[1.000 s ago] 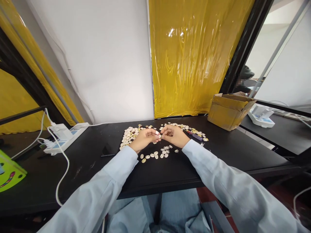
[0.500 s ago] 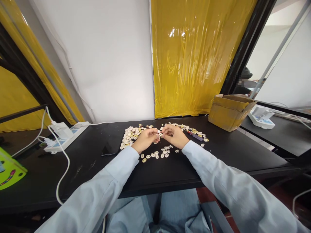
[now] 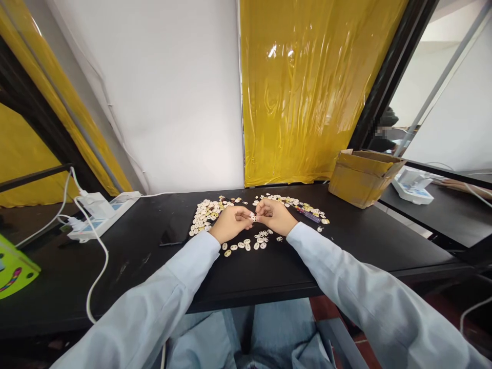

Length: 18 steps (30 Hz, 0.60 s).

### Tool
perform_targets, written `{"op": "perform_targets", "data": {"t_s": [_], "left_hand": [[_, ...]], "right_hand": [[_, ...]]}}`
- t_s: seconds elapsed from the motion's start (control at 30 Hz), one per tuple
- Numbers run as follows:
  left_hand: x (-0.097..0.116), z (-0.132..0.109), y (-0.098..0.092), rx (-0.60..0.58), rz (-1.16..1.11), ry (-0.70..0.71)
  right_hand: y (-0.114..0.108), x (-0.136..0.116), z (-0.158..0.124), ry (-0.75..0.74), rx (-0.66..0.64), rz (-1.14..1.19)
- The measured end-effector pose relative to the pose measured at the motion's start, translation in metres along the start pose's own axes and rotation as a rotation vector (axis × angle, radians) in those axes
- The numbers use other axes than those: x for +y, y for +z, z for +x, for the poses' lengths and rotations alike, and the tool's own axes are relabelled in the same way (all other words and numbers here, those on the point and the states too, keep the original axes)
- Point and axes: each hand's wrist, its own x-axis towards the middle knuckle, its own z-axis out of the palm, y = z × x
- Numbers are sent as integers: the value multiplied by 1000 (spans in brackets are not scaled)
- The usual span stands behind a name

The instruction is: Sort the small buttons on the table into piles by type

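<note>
A small white plastic piece with dark holes [image 3: 253, 218] is pinched between my two hands above the black table. My left hand [image 3: 231, 222] grips its left side with thumb and forefinger closed. On its right side the fingertips of my right hand [image 3: 277, 217] are closed on the same piece. Just below my hands lie several loose oval pieces with two holes [image 3: 247, 246]. A pile of cream oval pieces [image 3: 200, 217] spreads left of my left hand. Beyond my right hand is a scatter of smaller white pieces [image 3: 286, 199], with a purple-handled screwdriver [image 3: 309, 215] beside it.
A black phone [image 3: 175, 228] lies left of the pile. Farther left are a white power strip [image 3: 103, 220] with a trailing cable and a green container [image 3: 17, 271]. An open cardboard box [image 3: 361, 179] stands at the back right. A person [image 3: 386, 128] is partly visible beyond the frame.
My fingertips have shifted slightly on the small piece, which now sits a little lower and turned between them. The things on the table stay where they were.
</note>
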Motion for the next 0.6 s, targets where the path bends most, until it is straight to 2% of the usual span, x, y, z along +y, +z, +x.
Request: {"op": "perform_targets", "data": {"t_s": [0.3, 0.43, 0.6], "left_hand": [[4, -1, 3, 56, -141, -84], [4, -2, 2, 25, -194, -121], [1, 0, 0, 11, -179, -93]], "right_hand": [[-2, 4, 3, 24, -1, 140], [-3, 6, 4, 26, -35, 180], [-3, 5, 5, 35, -24, 140]]}}
